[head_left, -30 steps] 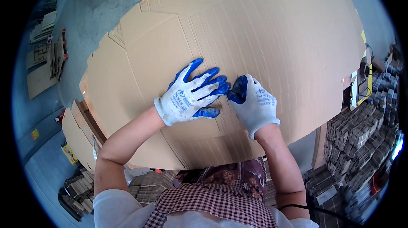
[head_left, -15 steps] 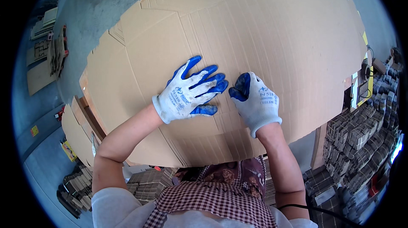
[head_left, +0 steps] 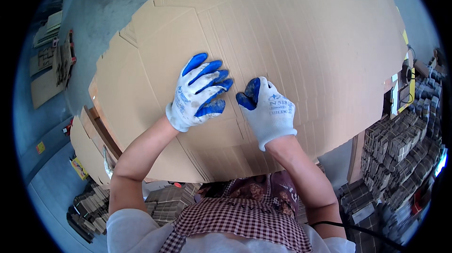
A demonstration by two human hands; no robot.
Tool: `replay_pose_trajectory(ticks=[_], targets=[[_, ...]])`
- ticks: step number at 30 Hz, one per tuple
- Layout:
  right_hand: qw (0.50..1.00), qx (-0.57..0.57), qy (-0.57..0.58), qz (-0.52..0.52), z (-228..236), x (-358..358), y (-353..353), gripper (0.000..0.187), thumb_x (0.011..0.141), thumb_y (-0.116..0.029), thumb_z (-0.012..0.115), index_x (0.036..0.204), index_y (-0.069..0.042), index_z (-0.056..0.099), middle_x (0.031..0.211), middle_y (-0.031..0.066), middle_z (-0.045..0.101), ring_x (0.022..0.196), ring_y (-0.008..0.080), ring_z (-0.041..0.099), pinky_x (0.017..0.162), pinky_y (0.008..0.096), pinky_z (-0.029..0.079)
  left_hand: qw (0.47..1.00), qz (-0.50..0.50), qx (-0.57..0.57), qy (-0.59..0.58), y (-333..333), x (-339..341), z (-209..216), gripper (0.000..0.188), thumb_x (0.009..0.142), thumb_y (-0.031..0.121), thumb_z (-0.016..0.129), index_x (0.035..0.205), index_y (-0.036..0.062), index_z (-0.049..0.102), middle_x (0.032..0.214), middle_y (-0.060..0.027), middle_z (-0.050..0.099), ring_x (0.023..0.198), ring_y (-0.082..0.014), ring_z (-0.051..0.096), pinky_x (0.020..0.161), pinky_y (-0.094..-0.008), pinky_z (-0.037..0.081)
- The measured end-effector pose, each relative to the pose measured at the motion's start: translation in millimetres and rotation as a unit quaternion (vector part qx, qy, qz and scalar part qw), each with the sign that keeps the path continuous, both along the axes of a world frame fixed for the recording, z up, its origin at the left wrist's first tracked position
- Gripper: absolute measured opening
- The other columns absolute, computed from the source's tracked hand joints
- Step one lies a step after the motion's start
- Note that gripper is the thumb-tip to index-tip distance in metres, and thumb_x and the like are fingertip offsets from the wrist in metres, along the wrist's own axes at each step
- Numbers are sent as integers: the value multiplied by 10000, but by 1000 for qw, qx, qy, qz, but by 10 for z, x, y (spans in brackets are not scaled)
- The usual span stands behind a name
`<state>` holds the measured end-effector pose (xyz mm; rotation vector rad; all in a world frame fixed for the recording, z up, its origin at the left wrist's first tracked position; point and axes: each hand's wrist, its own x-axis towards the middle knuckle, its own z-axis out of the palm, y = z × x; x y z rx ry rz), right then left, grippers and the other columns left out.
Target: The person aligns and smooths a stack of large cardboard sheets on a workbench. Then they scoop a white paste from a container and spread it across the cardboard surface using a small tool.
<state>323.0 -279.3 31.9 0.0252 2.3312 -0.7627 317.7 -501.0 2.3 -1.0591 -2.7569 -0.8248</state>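
A large sheet of brown cardboard [head_left: 329, 60], creased by several long fold lines, spreads in front of me. My left hand [head_left: 200, 93], in a white glove with blue-coated fingers, rests on it left of the middle, open with the fingers stretched out. Just to its right, my right hand [head_left: 266, 107] wears a matching glove and is closed, its fingers curled and pressed down at the cardboard's surface. Whatever it may hold is hidden by the fingers. A thin dark line runs on the cardboard between the hands.
Bundled stacks of flat cardboard [head_left: 395, 149] stand on the floor to the right, with more stacks [head_left: 89, 208] at the lower left. Flat boards [head_left: 47, 81] lie at the far left. A black cable [head_left: 358, 228] crosses by my right arm.
Both hands have shifted left and slightly away from me across the cardboard. My left hand has tilted, its fingers now pointing more away from me. My right hand stays closed.
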Motion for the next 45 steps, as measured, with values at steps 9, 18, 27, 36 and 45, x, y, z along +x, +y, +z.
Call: replay_pose_trajectory(ticks=[9,18,27,36,45], targets=[[997,50,6,53,55,-115,-77,347,989,-383,619,1182,-98,580,1126,125,704,988,359,721,814,502,551,995,-57,-79,-36,45,-14,152,577,849,516,681,1285,138,690,1409,-55,629,1395,-306,519,1209,-586,307],[998,40,-4,48,62,-139,-82,361,962,-376,671,1154,-78,608,1095,135,717,974,346,727,817,465,564,992,-39,-102,-60,-42,90,139,665,857,584,660,1379,174,643,1478,-45,583,1418,-271,501,1224,-586,293],[998,41,-1,56,62,-154,-70,384,992,-412,636,1159,-68,606,1090,147,719,960,352,728,819,458,567,988,-57,-126,-64,-142,161,109,598,962,597,543,1409,210,626,1495,-37,571,1420,-280,503,1210,-594,293],[998,38,6,48,74,-141,-55,368,980,-410,642,1141,-81,609,1078,140,720,958,356,722,819,471,556,989,-53,-132,-39,-140,151,132,610,918,589,579,1393,211,636,1482,-45,579,1392,-288,517,1207,-588,303],[999,16,10,45,27,-133,-19,352,973,-398,632,1137,-87,618,1106,133,718,974,360,718,831,478,549,991,2,-132,-30,42,-10,108,601,911,523,656,1438,237,609,1481,-23,580,1419,-266,490,1229,-611,257]])
